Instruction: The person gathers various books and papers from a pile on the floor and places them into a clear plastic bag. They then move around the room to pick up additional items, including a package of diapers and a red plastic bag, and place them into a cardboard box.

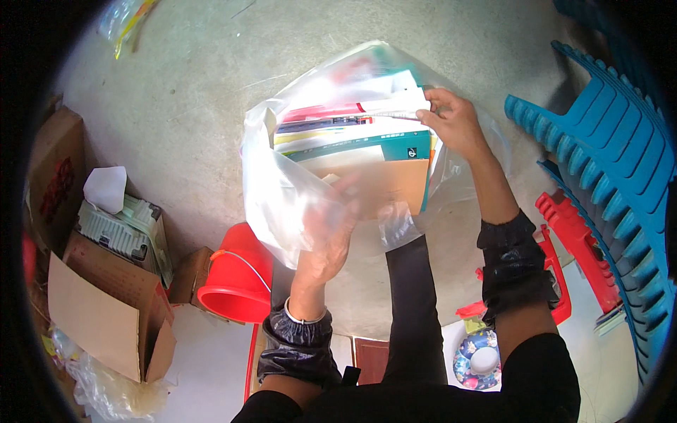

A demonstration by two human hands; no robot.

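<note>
A translucent plastic bag (275, 206) stands in front of me, its mouth spread around a stack of books and papers. Among them are a teal book (394, 145), a brown cover (394, 180) nearest me, and a red-and-white booklet (322, 112) farther back. At the stack's right end, my right hand (452, 119) pinches the edge of some white papers (396, 103) between thumb and fingers. My left hand (328, 243) is at the bag's near left side. Its fingers show blurred through the plastic by the brown cover, so their grip is unclear.
A red bucket (240, 275) lies tipped at the left, near an open cardboard box (100, 312) and a grey-green case (119, 227). Blue plastic chairs (608, 127) and a red plastic chair (576, 243) line the right. A patterned ring (465, 351) sits by my right arm.
</note>
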